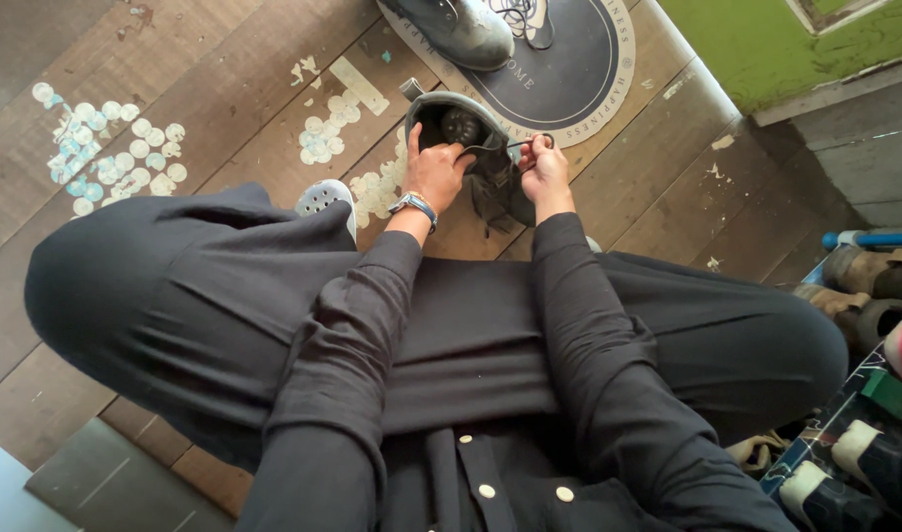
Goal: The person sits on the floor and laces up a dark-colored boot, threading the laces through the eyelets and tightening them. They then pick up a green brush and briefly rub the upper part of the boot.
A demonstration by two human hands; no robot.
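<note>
Got the dark grey boot (pixel 466 133) just below the round doormat (pixel 579 74), its mouth gaping, leather scuffed. My left hand (pixel 434 172) grips the collar, right hand (pixel 543 167) pinches a black lace (pixel 523 144) tight.

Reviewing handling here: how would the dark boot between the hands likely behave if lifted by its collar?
The dark boot would probably sag at the upper: its shaft already folds where the left hand grips the collar. It likely feels bottom-heavy, as the matching boot looks thick-soled. The lace pinched by the right hand looks floppy and would dangle.
</note>
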